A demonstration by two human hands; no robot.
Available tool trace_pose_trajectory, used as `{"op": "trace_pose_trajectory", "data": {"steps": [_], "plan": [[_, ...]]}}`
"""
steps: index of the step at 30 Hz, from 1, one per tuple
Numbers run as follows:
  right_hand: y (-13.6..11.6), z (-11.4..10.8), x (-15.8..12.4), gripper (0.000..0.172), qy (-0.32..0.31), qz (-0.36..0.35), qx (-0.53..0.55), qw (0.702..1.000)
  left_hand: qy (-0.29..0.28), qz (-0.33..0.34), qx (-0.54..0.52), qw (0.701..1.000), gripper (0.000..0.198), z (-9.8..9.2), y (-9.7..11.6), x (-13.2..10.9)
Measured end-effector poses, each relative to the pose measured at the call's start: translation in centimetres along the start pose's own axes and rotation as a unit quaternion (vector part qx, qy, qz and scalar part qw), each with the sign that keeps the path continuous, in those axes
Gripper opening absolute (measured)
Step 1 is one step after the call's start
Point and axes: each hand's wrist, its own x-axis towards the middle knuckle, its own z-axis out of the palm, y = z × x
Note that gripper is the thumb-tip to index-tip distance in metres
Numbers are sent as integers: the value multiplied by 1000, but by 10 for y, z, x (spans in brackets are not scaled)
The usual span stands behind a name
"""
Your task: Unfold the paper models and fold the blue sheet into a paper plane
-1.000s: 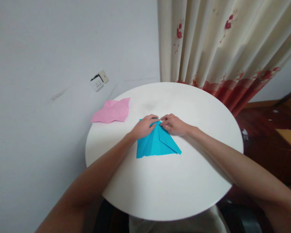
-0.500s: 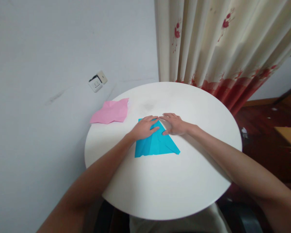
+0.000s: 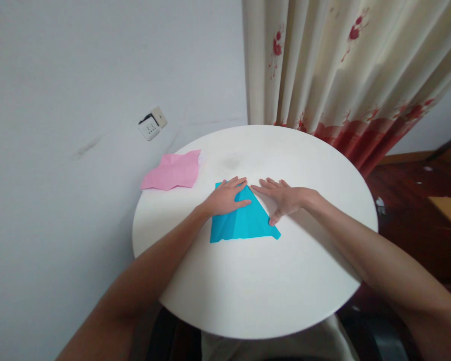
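Observation:
A blue sheet of paper with creases and a slanting right edge lies on the round white table. My left hand rests flat over its upper left part, fingers spread and thumb pointing right across the paper. Beside the slanting edge is my right hand, its fingers spread on the table and its thumb at the paper's edge near the lower right corner. A small tab of paper sticks out at that corner.
Pink paper with a ragged edge lies at the table's back left. A wall with a socket borders the left side. A patterned curtain hangs behind the table. Part of a wooden surface shows at the far right.
My right hand has shifted slightly right, its thumb moving down along the slanting edge and spreading from the fingers. My left hand has stayed nearly in place on the blue paper.

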Motion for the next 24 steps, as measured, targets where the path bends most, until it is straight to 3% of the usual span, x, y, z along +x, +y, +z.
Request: {"op": "trace_pose_trajectory", "data": {"steps": [7,14,20,24], "plan": [[-13,5,-11,141,-31,-4,-19,999,-3,1,0,1000,77,0,0,1],[-27,-10,-19,141,-96,1,-7,995,-18,0,7,1000,82,0,-1,0],[-17,-1,6,93,56,28,4,998,-24,-9,6,1000,87,-1,-1,0],[-15,12,20,80,84,27,-22,996,-21,-3,5,1000,88,-1,0,1]]}}
